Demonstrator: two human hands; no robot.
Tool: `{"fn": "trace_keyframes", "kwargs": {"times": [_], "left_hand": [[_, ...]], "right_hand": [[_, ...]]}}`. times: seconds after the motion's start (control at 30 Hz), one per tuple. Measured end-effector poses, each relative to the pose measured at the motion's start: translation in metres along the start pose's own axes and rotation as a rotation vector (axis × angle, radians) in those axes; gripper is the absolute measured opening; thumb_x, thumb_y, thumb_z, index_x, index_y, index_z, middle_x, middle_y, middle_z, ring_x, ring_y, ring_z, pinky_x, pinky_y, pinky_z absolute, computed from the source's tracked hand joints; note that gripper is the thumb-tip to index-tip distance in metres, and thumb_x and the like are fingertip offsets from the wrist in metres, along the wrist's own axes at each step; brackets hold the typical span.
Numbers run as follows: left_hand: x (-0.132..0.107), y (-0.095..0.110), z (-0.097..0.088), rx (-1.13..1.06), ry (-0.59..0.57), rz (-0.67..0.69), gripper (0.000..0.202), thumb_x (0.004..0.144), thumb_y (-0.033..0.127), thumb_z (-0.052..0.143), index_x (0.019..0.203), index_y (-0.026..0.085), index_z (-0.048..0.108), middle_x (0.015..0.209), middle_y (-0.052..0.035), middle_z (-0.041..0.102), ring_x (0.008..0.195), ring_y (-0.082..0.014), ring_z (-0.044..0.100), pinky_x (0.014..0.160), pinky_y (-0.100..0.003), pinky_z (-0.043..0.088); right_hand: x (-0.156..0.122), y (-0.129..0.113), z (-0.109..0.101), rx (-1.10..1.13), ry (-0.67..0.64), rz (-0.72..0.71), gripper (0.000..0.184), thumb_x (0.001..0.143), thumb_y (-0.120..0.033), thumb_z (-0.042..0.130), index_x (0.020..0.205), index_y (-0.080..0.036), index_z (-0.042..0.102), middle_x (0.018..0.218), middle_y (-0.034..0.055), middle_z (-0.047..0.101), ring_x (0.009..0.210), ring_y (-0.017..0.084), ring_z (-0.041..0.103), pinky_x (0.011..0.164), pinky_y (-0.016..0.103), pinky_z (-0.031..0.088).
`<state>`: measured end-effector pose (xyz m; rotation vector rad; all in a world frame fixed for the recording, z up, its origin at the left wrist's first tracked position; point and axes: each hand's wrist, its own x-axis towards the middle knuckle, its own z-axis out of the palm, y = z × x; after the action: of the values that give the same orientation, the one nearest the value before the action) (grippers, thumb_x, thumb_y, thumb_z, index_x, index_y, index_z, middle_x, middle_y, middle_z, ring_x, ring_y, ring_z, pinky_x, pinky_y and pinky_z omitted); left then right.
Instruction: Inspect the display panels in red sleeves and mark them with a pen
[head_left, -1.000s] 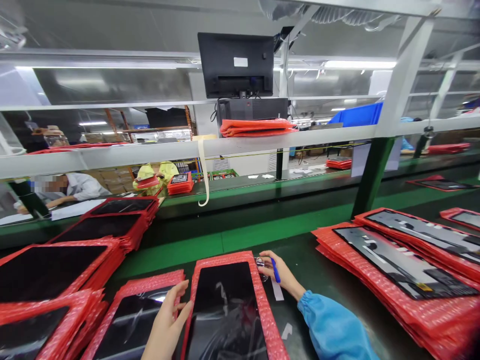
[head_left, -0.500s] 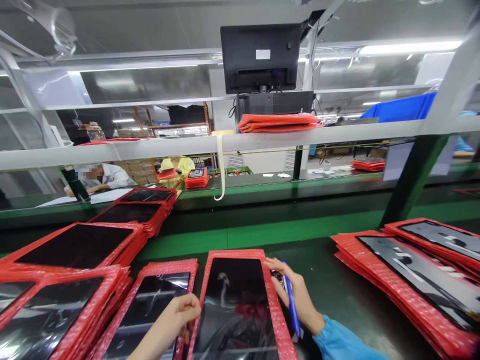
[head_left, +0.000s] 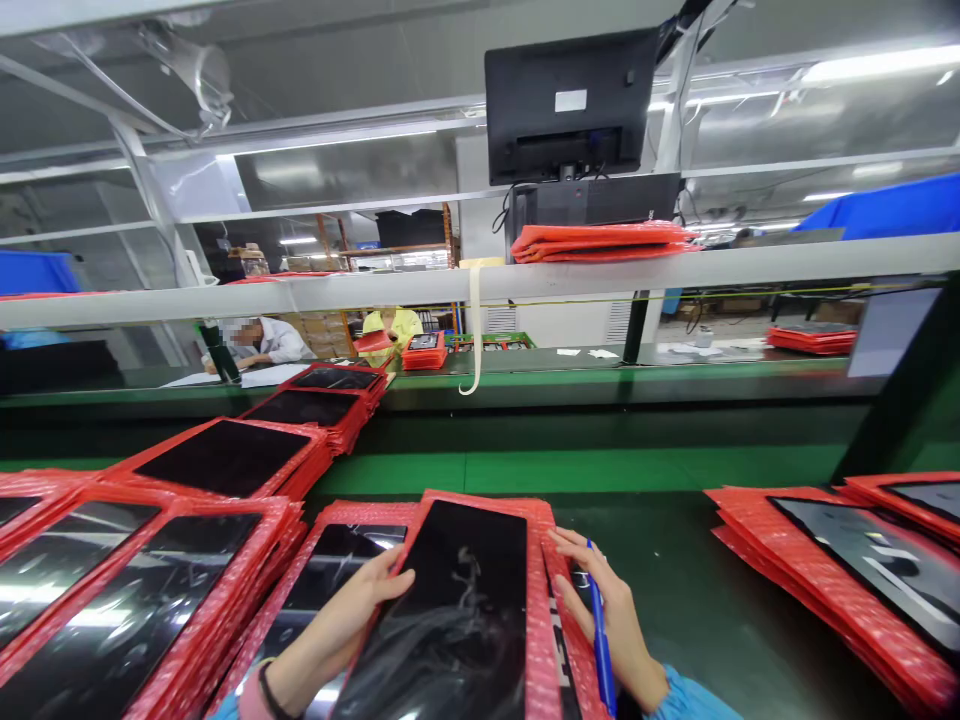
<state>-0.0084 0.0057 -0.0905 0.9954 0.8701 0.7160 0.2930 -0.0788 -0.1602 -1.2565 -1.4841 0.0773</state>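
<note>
My left hand is closed on the left edge of a black glass screen panel and its red bubble-wrap sheet, thumb on top, fingers hidden beneath. The panel sits slightly askew over another red bubble-wrap sheet with a panel partly showing at the right. A blue pen is tucked in my right hand, whose fingertips touch the right side of the red sheets. Left of these lies a further wrapped panel, partly behind my left forearm.
Stacks of wrapped screens fill the left, continuing toward the back. At right lies another stack of red sheets with grey-backed panels. A white shelf rail crosses ahead, with a monitor above and a tape strip hanging down. Two people sit beyond.
My left hand now grips the top panel with its sheet and has shifted it left and tilted it, uncovering part of the one below. The view has swung left.
</note>
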Motion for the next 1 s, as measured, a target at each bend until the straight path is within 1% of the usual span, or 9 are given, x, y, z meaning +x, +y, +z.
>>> {"fn": "trace_keyframes", "kwargs": {"times": [0.17,0.27,0.37,0.5,0.67,0.77,0.87,0.93,1.0], "left_hand": [[-0.022,0.015,-0.081,0.058,0.310,-0.005,0.077,0.056,0.038,0.084,0.123,0.017,0.053,0.098,-0.0058,0.076,0.105,-0.0250,0.066,0.096,-0.032,0.045],[-0.033,0.015,-0.118,0.120,0.444,-0.051,0.096,0.057,0.039,0.081,0.137,0.010,0.037,0.093,-0.0094,0.076,0.099,-0.0285,0.069,0.093,-0.038,0.049],[-0.033,0.009,-0.139,0.231,0.521,-0.056,0.078,0.061,0.040,0.075,0.128,0.011,0.046,0.092,-0.0130,0.076,0.100,-0.0332,0.068,0.091,-0.045,0.050],[-0.022,0.002,-0.150,0.471,0.617,0.088,0.042,0.054,0.038,0.073,0.091,0.022,0.061,0.100,-0.0122,0.073,0.125,-0.0359,0.052,0.108,-0.043,0.035],[-0.014,-0.002,-0.143,0.702,0.704,0.276,0.045,0.043,0.039,0.067,0.083,0.025,0.052,0.104,-0.0165,0.065,0.134,-0.0477,0.033,0.115,-0.048,0.016],[-0.017,-0.003,-0.120,0.750,0.676,0.332,0.051,0.042,0.045,0.067,0.085,0.022,0.053,0.113,-0.0221,0.060,0.133,-0.0498,0.031,0.115,-0.048,0.014],[-0.021,-0.002,-0.084,0.727,0.517,0.311,0.052,0.052,0.051,0.068,0.093,0.019,0.062,0.114,-0.0188,0.063,0.119,-0.0418,0.050,0.108,-0.046,0.030],[-0.019,0.001,-0.057,0.677,0.355,0.261,0.046,0.060,0.053,0.067,0.092,0.019,0.066,0.104,-0.0139,0.068,0.104,-0.0348,0.060,0.093,-0.041,0.044],[-0.012,0.004,-0.033,0.615,0.215,0.220,0.040,0.064,0.052,0.067,0.089,0.020,0.068,0.092,-0.0083,0.069,0.088,-0.0272,0.063,0.077,-0.034,0.048]], "right_hand": [[0.000,-0.003,-0.001,0.089,0.043,0.074,0.019,0.087,-0.028,0.058,0.105,-0.025,0.064,0.119,0.0129,0.068,0.116,0.031,0.061,0.099,0.046,0.048],[-0.001,-0.006,0.001,0.162,0.053,0.113,0.019,0.088,-0.032,0.058,0.103,-0.024,0.066,0.120,0.0136,0.068,0.117,0.032,0.059,0.101,0.046,0.046],[-0.001,-0.013,0.000,0.246,0.043,0.157,0.022,0.090,-0.041,0.055,0.098,-0.024,0.067,0.117,0.0133,0.070,0.116,0.031,0.061,0.101,0.044,0.046],[-0.002,-0.027,-0.001,0.345,-0.028,0.240,0.045,0.095,-0.052,0.038,0.084,-0.023,0.071,0.096,0.0126,0.077,0.098,0.030,0.071,0.089,0.042,0.053],[-0.008,-0.052,0.003,0.721,-0.203,0.525,0.059,0.089,-0.071,0.029,0.115,-0.026,0.055,0.081,0.0085,0.077,0.064,0.024,0.071,0.062,0.036,0.056],[-0.011,-0.066,0.004,0.695,-0.291,0.563,0.042,0.089,-0.063,0.044,0.088,-0.023,0.058,0.069,0.0024,0.069,0.052,0.016,0.061,0.050,0.025,0.044],[-0.013,-0.073,0.006,0.409,-0.302,0.523,0.034,0.086,-0.048,0.059,0.065,-0.021,0.053,0.059,-0.0002,0.061,0.053,0.014,0.056,0.052,0.024,0.042],[-0.015,-0.073,0.008,0.252,-0.293,0.482,0.034,0.079,-0.042,0.064,0.058,-0.022,0.047,0.053,-0.0019,0.055,0.052,0.015,0.052,0.051,0.025,0.039],[-0.017,-0.073,0.009,0.160,-0.297,0.441,0.038,0.074,-0.034,0.066,0.051,-0.022,0.037,0.048,-0.0048,0.044,0.048,0.013,0.045,0.049,0.025,0.033]]}}
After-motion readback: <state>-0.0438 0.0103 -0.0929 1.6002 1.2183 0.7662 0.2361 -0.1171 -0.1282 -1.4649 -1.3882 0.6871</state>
